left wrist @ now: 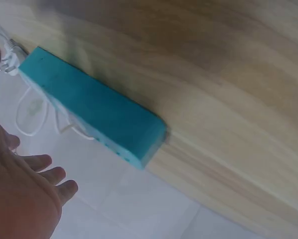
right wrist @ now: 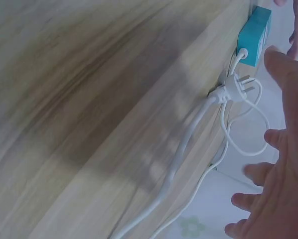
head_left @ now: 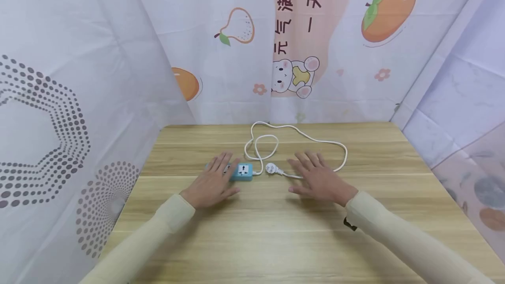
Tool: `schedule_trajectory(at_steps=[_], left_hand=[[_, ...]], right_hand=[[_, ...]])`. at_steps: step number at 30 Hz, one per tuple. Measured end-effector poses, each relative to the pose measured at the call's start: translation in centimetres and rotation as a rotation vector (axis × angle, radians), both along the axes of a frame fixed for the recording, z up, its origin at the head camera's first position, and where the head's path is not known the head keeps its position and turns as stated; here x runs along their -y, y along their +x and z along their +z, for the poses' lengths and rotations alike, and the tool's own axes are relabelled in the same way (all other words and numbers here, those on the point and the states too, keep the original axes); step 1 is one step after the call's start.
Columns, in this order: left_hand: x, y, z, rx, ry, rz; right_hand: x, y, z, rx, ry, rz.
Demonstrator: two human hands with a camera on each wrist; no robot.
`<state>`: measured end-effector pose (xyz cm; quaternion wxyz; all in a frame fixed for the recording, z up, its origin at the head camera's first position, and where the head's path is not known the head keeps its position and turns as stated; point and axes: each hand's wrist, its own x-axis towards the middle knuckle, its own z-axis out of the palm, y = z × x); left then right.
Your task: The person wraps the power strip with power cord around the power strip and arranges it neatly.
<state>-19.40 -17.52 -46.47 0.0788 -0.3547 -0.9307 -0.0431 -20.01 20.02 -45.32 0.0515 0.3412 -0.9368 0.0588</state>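
Note:
A teal power strip [head_left: 246, 175] with white sockets lies on the wooden table, its left part hidden beneath my left hand [head_left: 213, 183]. That hand hovers over the strip with fingers spread; in the left wrist view a gap shows between the fingers and the teal casing [left wrist: 96, 107]. From the strip's right end runs a white cord [head_left: 293, 127], looped behind it and curving round to the right. The cord ends in a white three-pin plug [head_left: 271, 168], pins pointing left. Right of the plug, my right hand [head_left: 317, 179] is held above the cord, fingers apart, holding nothing.
The wooden table [head_left: 268, 240] reaches back to a white curtain [head_left: 236, 78] printed with fruit and characters. More curtains hang along the left and right sides. A dark band [head_left: 350, 224] shows at the right sleeve.

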Motion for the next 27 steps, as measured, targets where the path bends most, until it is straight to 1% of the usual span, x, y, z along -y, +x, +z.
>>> schedule_trajectory(at_steps=[3, 7, 11, 16, 19, 23, 27], left_hand=[[0.2, -0.1, -0.2, 0.011, -0.018, 0.019], [0.5, -0.5, -0.6, 0.040, -0.062, 0.057], [0.8, -1.3, -0.7, 0.064, -0.095, 0.096], [1.1, -2.3, -1.0, 0.078, -0.109, 0.138], [1.3, -2.7, -1.1, 0.079, -0.112, 0.151], [1.5, -2.9, -1.3, 0.086, -0.130, 0.160], [1.7, -3.1, -1.4, 0.100, -0.116, 0.170]], right_hand=[[0.2, 0.0, -0.3, -0.013, -0.011, 0.007], [0.6, 0.0, -0.4, -0.055, -0.063, 0.034], [1.1, -0.2, -0.2, -0.103, -0.094, 0.057], [1.9, -0.4, -0.1, -0.138, -0.116, 0.061], [2.3, -0.3, -0.1, -0.141, -0.116, 0.060], [2.6, -0.1, -0.2, -0.105, -0.107, 0.051], [2.9, 0.1, -0.3, -0.079, -0.099, 0.037]])
